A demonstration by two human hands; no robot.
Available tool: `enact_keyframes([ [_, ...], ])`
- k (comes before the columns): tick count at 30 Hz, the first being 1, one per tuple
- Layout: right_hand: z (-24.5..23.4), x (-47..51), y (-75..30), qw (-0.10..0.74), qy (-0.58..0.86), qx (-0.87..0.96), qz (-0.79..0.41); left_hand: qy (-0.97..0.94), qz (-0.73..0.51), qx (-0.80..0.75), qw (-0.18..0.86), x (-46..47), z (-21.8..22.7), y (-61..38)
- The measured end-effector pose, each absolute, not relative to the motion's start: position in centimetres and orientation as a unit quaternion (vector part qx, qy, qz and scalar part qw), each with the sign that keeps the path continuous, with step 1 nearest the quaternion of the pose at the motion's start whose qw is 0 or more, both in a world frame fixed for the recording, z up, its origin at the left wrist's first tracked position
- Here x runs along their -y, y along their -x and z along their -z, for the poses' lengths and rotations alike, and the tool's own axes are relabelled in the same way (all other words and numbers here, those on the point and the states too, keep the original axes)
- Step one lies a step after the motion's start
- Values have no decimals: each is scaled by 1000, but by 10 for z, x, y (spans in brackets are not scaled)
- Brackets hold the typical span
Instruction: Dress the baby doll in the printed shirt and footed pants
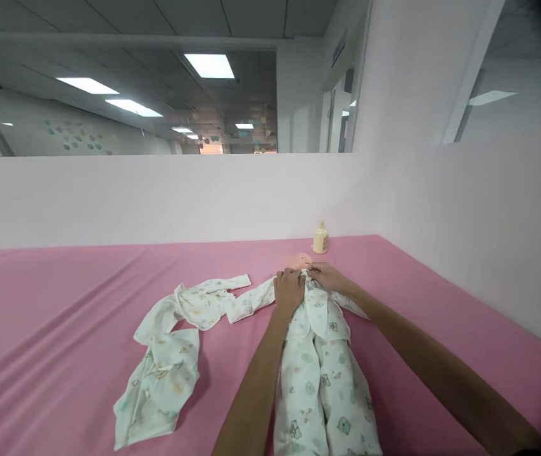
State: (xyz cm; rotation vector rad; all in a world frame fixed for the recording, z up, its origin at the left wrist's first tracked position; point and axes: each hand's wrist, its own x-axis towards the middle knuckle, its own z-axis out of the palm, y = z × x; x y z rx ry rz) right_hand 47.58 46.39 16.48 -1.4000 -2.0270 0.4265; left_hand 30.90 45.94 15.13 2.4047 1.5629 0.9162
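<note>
A baby doll (298, 260) lies on its back with its head toward the wall, dressed in a white printed baby shirt (317, 310) and matching baby pants (330, 392). At the shirt's neckline, my left hand (289, 289) is closed with its fingers curled on the fabric. My right hand (327, 277) pinches the other side of the collar beside the doll's chin. The exact fingertip contact is partly hidden. The shirt's sleeves stretch out to both sides.
To the left lie a second printed baby shirt (204, 304) and folded baby pants (161, 383). A cream pump bottle (320, 239) stands near the back wall (156, 202). A pink sheet (75, 316) with creases at left covers the surface. Walls bound the back and right.
</note>
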Motion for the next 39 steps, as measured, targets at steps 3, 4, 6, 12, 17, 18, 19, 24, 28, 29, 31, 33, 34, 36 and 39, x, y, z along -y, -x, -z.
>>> enact_keyframes([
  [3, -156, -464, -473, 367, 504, 765, -164, -794, -307, -521, 61, -460, -151, -312],
  [4, -154, -464, -472, 383, 497, 761, -164, -794, -312, -518, 62, -461, -150, -312],
  [6, -151, -463, -470, 408, 500, 747, -160, -795, -325, -508, 64, -463, -148, -311],
  [12, -143, -463, -456, 461, 595, 644, -137, -794, -371, -474, 84, -468, -141, -307],
  [17, -150, -447, -448, 519, 672, 521, -88, -729, -442, -500, 156, -471, -138, -300],
  [18, -153, -443, -446, 508, 680, 521, -90, -718, -452, -502, 169, -471, -138, -299],
  [19, -157, -439, -443, 484, 686, 535, -99, -711, -458, -503, 178, -472, -137, -299],
  [24, -170, -428, -424, 295, 706, 636, -100, -705, -480, -482, 199, -469, -136, -298],
  [28, -175, -424, -415, 204, 723, 659, -28, -685, -511, -466, 229, -467, -136, -297],
  [29, -176, -423, -413, 189, 722, 665, -14, -681, -515, -469, 229, -466, -136, -297],
  [31, -178, -421, -412, 169, 718, 675, 7, -679, -515, -471, 224, -466, -135, -296],
  [33, -179, -420, -411, 155, 712, 685, 18, -688, -511, -470, 212, -466, -135, -297],
  [34, -179, -420, -411, 148, 709, 690, 24, -694, -507, -469, 202, -466, -134, -297],
  [36, -178, -421, -409, 143, 703, 696, 30, -705, -498, -472, 178, -467, -133, -297],
  [39, -176, -424, -408, 159, 698, 698, 24, -720, -473, -490, 134, -467, -132, -298],
])
